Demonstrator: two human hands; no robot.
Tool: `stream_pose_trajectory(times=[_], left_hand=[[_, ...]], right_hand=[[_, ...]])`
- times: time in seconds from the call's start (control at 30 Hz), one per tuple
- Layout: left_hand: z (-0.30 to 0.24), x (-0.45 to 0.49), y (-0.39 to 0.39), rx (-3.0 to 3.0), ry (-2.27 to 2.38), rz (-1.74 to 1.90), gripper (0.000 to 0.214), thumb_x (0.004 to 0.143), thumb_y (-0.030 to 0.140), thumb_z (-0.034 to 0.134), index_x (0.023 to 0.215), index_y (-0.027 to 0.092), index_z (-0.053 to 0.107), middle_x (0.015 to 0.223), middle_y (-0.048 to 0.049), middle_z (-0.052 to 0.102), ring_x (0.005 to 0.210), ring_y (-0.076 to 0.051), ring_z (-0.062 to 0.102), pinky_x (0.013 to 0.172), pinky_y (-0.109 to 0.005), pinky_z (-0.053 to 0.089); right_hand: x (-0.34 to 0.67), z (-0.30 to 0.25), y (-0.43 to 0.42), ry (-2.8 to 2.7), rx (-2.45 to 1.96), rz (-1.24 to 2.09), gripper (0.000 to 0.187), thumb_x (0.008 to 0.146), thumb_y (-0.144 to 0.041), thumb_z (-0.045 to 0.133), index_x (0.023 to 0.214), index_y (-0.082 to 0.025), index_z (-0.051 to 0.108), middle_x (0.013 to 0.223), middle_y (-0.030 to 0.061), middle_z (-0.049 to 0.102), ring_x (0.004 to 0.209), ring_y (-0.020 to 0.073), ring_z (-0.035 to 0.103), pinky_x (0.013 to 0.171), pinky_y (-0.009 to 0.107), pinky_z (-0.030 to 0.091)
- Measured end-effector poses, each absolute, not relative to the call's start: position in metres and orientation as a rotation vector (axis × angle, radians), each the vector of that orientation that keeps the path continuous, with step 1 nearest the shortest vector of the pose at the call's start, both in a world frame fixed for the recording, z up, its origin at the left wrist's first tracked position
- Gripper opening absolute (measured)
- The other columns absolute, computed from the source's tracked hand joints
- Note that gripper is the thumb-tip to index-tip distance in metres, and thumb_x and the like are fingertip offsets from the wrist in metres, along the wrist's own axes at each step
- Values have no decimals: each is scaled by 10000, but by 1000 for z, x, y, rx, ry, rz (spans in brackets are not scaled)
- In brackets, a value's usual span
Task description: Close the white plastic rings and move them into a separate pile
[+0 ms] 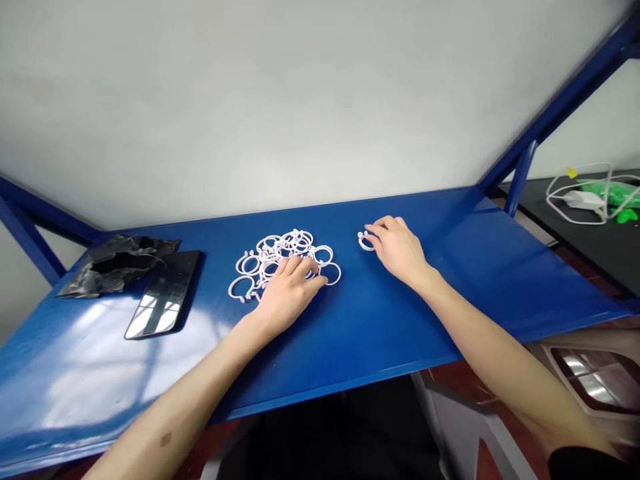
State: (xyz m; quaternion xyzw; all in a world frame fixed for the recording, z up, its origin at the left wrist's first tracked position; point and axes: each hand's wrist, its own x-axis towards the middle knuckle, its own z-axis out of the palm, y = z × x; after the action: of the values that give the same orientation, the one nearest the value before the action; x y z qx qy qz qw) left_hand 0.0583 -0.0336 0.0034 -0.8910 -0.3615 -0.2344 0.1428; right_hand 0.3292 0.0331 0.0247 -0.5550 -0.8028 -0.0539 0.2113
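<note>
A pile of white plastic curtain rings (270, 250), each with small ball ends, lies on the blue shelf top. My left hand (287, 293) reaches over the right front of this pile, fingers curled down and thumb against a ring (340, 275) at its right edge. To the right, apart from the pile, my right hand (400, 250) pinches a single ring (367, 245) between thumb and fingers, at or just above the surface. The fingertips of my left hand partly cover the rings beneath them.
On the left lie a crumpled black plastic bag (117, 263) and a black smartphone (164, 293). A white wall (300, 100) rises behind the blue shelf (320, 353), with blue metal braces at both ends. A white cable (580, 217) and a green plastic bag (613, 193) rest on a dark surface at right.
</note>
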Motion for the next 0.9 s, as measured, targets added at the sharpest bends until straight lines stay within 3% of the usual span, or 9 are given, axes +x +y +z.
stream_pose_trajectory(times=[0.17, 0.33, 0.5, 0.63, 0.8, 0.9], left_hand=[[14, 57, -36, -2551, -912, -790, 167, 984, 136, 580, 1054, 222, 705, 793, -15, 659, 781, -178, 519, 731, -339, 392], [19, 59, -38, -2517, -877, -888, 138, 964, 117, 609, 1063, 190, 671, 912, -11, 770, 832, -182, 606, 769, -360, 402], [17, 64, -40, -2544, -1103, -1004, 40, 967, 200, 626, 966, 217, 663, 930, -6, 774, 836, -187, 635, 767, -360, 415], [12, 67, -42, -2568, -1390, -1171, 109, 965, 234, 630, 861, 222, 603, 860, 9, 749, 793, -175, 645, 762, -356, 449], [11, 66, -42, -2560, -1667, -1411, 141, 953, 271, 673, 1081, 219, 645, 905, -11, 769, 856, -178, 713, 761, -323, 529], [13, 66, -42, -2606, -1638, -1452, 117, 970, 283, 651, 1041, 236, 731, 918, -16, 768, 821, -160, 706, 738, -292, 547]], right_hand=[[314, 29, 20, -2232, -1152, 114, 296, 1048, -319, 507, 1203, -200, 729, 1085, 92, 727, 999, 247, 644, 901, 414, 557], [297, 22, 5, -2289, -888, 486, 313, 1035, -389, 548, 1252, -218, 695, 995, 45, 763, 833, 172, 707, 789, 317, 573], [291, 14, 0, -2185, -850, 524, 292, 1009, -341, 601, 1267, -217, 656, 944, 26, 763, 761, 144, 710, 743, 280, 581], [290, 15, -5, -2197, -781, 501, 237, 1013, -316, 588, 1220, -215, 644, 960, 28, 762, 764, 135, 718, 714, 261, 580], [289, 19, -9, -2256, -763, 475, 216, 1020, -268, 562, 1203, -217, 664, 961, 15, 771, 728, 116, 702, 693, 245, 564], [287, 19, -10, -2245, -719, 503, 209, 1010, -234, 583, 1190, -211, 685, 955, 9, 776, 709, 111, 697, 662, 235, 549]])
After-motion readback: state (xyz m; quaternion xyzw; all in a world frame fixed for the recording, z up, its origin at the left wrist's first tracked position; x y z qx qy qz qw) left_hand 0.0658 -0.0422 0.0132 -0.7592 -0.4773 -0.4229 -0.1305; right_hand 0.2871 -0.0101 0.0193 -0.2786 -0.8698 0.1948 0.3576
